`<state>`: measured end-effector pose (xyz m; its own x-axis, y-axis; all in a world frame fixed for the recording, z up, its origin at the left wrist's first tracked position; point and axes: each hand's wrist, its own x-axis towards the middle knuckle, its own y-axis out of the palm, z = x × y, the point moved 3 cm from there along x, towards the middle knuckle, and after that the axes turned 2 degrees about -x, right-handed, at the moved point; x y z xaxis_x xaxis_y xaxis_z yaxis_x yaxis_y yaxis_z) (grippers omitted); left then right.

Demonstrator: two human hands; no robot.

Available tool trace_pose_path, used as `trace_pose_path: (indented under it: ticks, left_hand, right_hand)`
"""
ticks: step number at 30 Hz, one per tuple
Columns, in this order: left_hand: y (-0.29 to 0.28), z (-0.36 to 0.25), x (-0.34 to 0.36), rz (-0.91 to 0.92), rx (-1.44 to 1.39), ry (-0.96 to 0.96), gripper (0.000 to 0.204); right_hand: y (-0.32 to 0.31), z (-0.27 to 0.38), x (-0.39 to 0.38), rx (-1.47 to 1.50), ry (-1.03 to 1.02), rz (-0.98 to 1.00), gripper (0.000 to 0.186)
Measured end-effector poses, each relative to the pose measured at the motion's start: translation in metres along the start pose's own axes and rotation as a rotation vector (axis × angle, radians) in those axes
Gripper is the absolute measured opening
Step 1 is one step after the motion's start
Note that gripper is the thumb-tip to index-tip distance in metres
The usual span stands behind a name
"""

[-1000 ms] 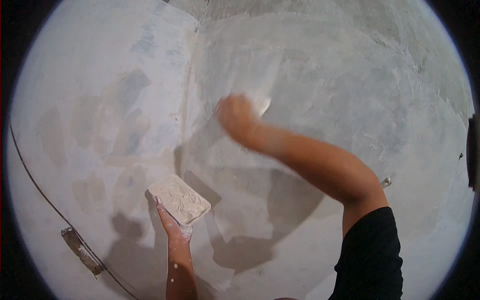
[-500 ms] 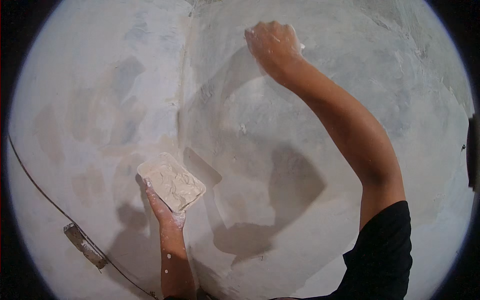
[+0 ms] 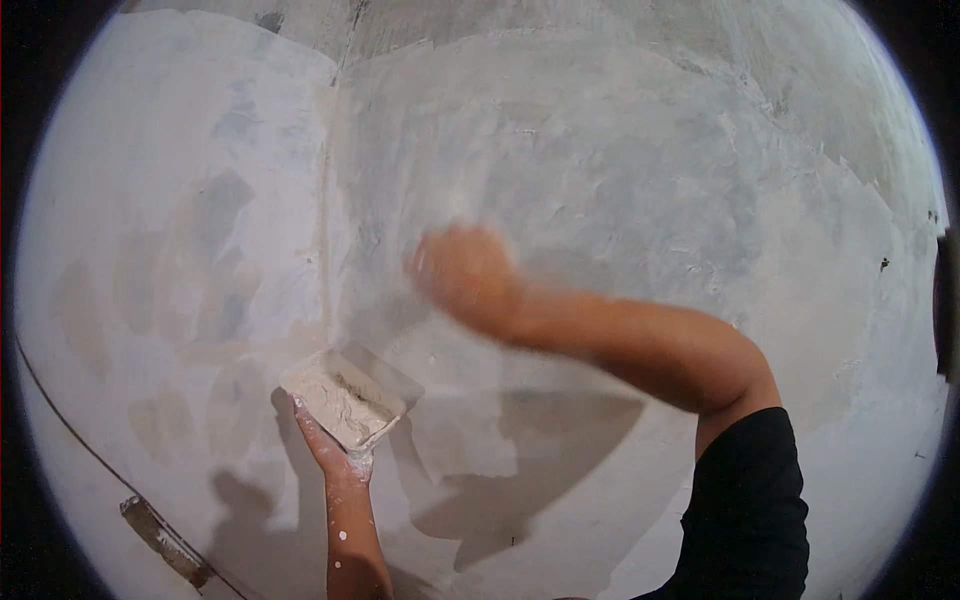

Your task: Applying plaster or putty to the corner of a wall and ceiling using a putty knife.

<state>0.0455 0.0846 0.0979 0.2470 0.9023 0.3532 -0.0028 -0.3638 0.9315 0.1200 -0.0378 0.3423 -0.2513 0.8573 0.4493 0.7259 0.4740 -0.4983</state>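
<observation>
My left hand [image 3: 327,440], speckled with white, grips a pale rectangular tub [image 3: 388,428] from below and its left side. Cream-coloured wall putty [image 3: 335,397] with a ridged surface fills much of the tub. My right hand [image 3: 465,275] is raised in front of the grey wall, up and to the right of the tub and apart from it. It is curled like a fist and blurred by motion; whatever it holds is hidden or too smeared to make out.
Two walls meet at an inside corner [image 3: 325,220]; the left wall [image 3: 90,220] is whiter and patchy, the right wall [image 3: 620,180] greyer. At lower left a thin dark cable [image 3: 75,440] runs past a rough rectangular recess [image 3: 165,540]. A dark object [image 3: 946,305] stands at the right rim.
My right hand has come down and to the left from high on the grey wall. The view has tilted upward, showing more wall above. My left hand still holds the tub.
</observation>
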Motion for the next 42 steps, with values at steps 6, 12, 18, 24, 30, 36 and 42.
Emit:
trace_pose_path:
  ticks: [6, 12, 18, 24, 30, 36, 42]
  left_hand:
    - [0.009, 0.006, -0.005, 0.091, -0.038, -0.119, 0.065]
    - [0.014, 0.013, 0.000, 0.106, -0.089, -0.159, 0.064]
    - [0.023, 0.007, 0.002, 0.151, -0.088, -0.153, 0.060]
    - [0.020, -0.002, -0.002, 0.133, -0.070, -0.131, 0.063]
    - [0.024, 0.008, 0.005, 0.188, -0.090, -0.181, 0.062]
    - [0.024, -0.001, -0.002, 0.151, -0.107, -0.168, 0.062]
    - [0.040, -0.003, -0.011, 0.136, -0.078, -0.163, 0.061]
  right_hand:
    - [-0.068, -0.108, 0.021, -0.473, 0.369, -0.472, 0.008]
    - [0.006, -0.001, 0.005, -0.295, 0.084, -0.075, 0.012]
    - [0.004, 0.025, -0.018, 0.080, -0.032, 0.099, 0.013]
    - [-0.098, -0.109, 0.007, -0.308, 0.444, -0.366, 0.014]
    - [-0.073, -0.136, -0.010, -0.673, 0.295, -0.622, 0.014]
    - [-0.006, 0.032, -0.052, -0.214, -0.164, 0.008, 0.021]
    - [-0.070, -0.035, -0.018, -0.399, 0.040, -0.436, 0.023]
